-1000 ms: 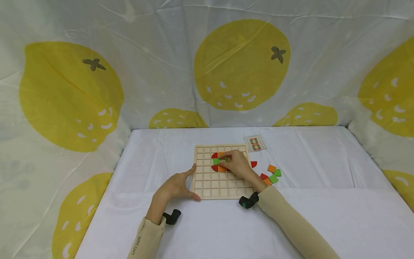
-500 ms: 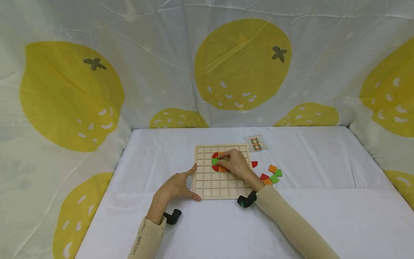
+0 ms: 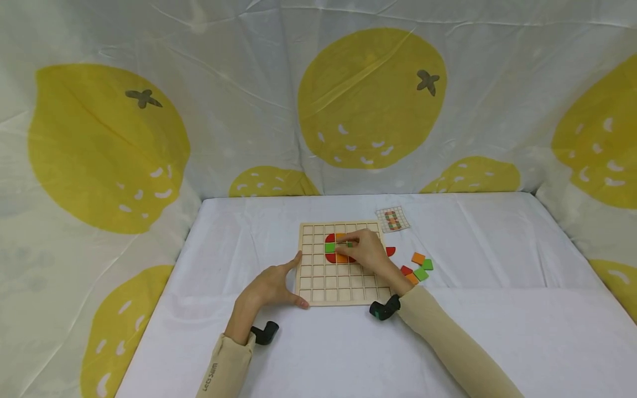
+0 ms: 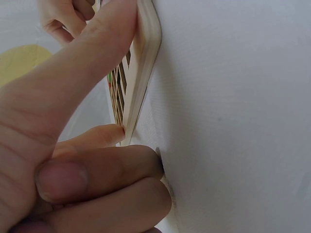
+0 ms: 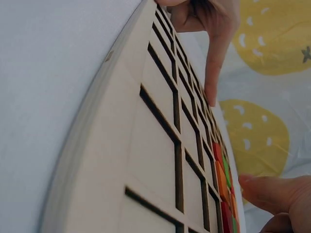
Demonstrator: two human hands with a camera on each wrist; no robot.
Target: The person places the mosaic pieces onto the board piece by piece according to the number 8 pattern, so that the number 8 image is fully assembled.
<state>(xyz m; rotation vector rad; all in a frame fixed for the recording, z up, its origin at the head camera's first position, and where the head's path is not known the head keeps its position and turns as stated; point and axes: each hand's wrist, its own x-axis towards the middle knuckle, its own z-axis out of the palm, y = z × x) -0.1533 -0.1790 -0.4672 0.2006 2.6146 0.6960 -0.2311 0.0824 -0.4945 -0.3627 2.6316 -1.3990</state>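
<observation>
Head view: The board [image 3: 324, 281] lies towards the worktop's [image 3: 239, 232] far edge. Change noted: the green tile [image 3: 330, 247], slightly skewed a second ago, appears square in its cell, and the right hand [image 3: 365, 250] has drawn a little to the right of it. Judged from this, that cell is settled, while the loose tiles [image 3: 421, 274] off the board's right edge and the red quarter piece [image 3: 391, 251] just beside that edge remain unplaced. The right index finger and thumb bend over the laid tiles; whether they pinch anything cannot be told. The left hand [image 3: 269, 284] is unchanged: thumb on the board's near edge, index finger on its left edge, spread across the corner. A pattern card [image 3: 392, 219] lies by the board's far right corner.

Left wrist view: It adds what the head view hides. The other left fingers are folded in, apart from the board, while the straight thumb and index finger bear on its edge.

Right wrist view: It alone shows the board's near edge in thickness and the recessed depth of the bare cells. One right-hand digit stands beside the laid tiles; its fellows' contact is out of sight
</observation>
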